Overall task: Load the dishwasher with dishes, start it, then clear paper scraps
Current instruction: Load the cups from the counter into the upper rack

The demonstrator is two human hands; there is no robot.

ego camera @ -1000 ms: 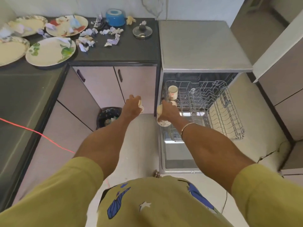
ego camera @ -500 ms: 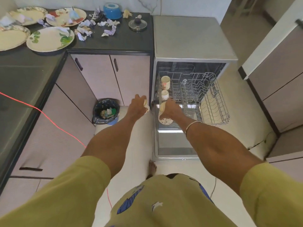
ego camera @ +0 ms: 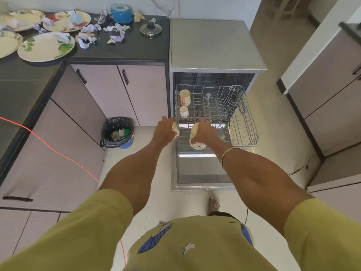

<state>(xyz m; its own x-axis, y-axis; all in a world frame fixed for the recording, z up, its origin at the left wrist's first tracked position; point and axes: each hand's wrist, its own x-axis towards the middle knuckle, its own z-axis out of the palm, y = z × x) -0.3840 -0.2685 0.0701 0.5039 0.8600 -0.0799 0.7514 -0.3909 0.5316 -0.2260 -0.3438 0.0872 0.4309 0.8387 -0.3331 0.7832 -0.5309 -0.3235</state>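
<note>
The dishwasher (ego camera: 216, 44) stands open with its wire rack (ego camera: 244, 122) pulled out over the lowered door. Two cream cups (ego camera: 184, 97) sit at the rack's left side. My right hand (ego camera: 205, 132) grips a cream speckled cup (ego camera: 196, 142) at the rack's front left corner. My left hand (ego camera: 164, 130) holds another small cream cup (ego camera: 175, 130), mostly hidden by the fingers, just left of the rack. Cream plates (ego camera: 45, 47) and crumpled paper scraps (ego camera: 88, 36) lie on the dark counter at the upper left.
A black-lined bin (ego camera: 117, 132) with rubbish stands on the floor by the cabinets. A blue container (ego camera: 121, 13) and a glass lid (ego camera: 150, 29) sit on the counter. A red cord (ego camera: 48, 145) crosses the left cabinets. Tall cabinets stand to the right. My bare foot (ego camera: 213, 204) is near the door.
The view has pulled back and up. A second cup now sits in the rack's left side. Both hands stay at the rack's front left, still holding cups.
</note>
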